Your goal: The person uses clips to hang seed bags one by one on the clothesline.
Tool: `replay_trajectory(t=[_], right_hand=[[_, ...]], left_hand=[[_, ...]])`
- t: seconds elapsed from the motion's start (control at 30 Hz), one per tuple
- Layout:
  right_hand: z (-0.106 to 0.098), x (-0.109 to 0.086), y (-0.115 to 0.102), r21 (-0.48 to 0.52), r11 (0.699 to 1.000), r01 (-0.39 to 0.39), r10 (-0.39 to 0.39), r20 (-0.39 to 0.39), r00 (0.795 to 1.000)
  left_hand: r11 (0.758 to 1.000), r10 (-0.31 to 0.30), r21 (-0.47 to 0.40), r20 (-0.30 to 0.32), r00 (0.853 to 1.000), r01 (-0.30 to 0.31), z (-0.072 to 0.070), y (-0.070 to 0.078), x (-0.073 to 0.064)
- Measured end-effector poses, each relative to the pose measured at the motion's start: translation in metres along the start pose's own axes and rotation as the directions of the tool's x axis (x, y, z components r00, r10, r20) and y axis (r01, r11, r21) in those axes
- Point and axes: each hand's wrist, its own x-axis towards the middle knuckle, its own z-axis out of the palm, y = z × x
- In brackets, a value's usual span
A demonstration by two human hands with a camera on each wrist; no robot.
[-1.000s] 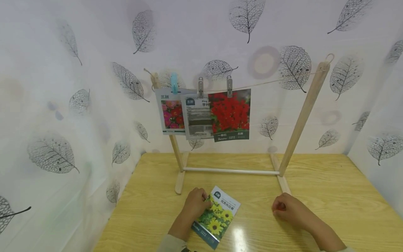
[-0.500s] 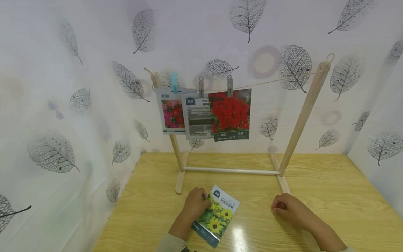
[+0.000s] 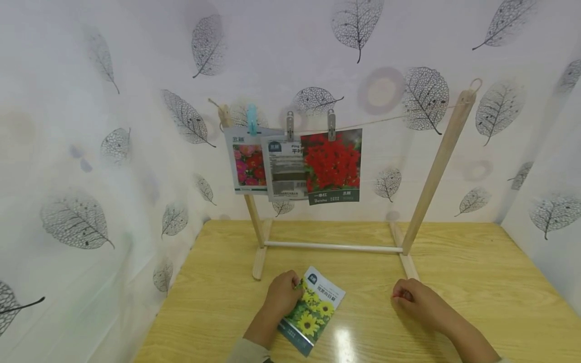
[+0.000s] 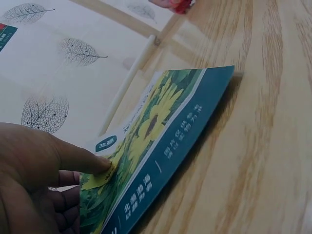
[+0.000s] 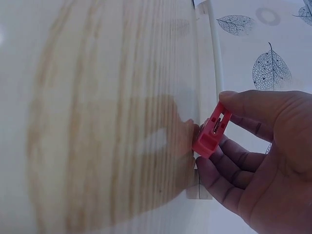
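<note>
My left hand (image 3: pixel 282 295) pinches the left edge of a seed packet (image 3: pixel 310 315) printed with yellow flowers. In the left wrist view, the thumb lies across the front of that packet (image 4: pixel 151 131), which tilts above the wooden tabletop. On the right, my right hand (image 3: pixel 419 305) stays low over the table, near the foot of a wooden stand. Its thumb and fingers pinch a red plastic clothespin (image 5: pixel 212 131), plain in the right wrist view but mostly hidden by the hand in the head view.
Behind the hands stands a wooden frame (image 3: pixel 438 171) with a string (image 3: pixel 381 121) across its top. Three packets hang there, the rightmost a red-flower packet (image 3: pixel 333 164), held by a blue clothespin (image 3: pixel 251 120) and two grey ones. A white rod (image 3: pixel 333 246) joins the feet.
The yellow-flower packet has tilted very slightly in my left hand. Both hands keep nearly the same places, and the hanging packets look unchanged.
</note>
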Motion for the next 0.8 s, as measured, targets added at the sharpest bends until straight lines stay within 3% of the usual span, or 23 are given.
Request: replay_trajectory(t=[0.37,0.6,0.8], right_hand=[[0.001,0.000,-0.001,0.024,1.000,0.006,-0.006,0.004,1.000],[0.001,0.000,-0.003,0.053,0.998,0.021,-0.022,0.012,1.000],[0.002,0.001,-0.003,0.058,0.997,0.042,-0.042,0.004,0.999]], left_hand=[[0.992,-0.043,-0.121,0.022,0.999,0.046,-0.004,-0.003,0.003],[0.978,-0.040,-0.202,0.022,0.999,0.044,-0.010,-0.005,0.003],[0.958,-0.071,-0.276,0.046,0.996,0.081,-0.014,-0.004,0.005]])
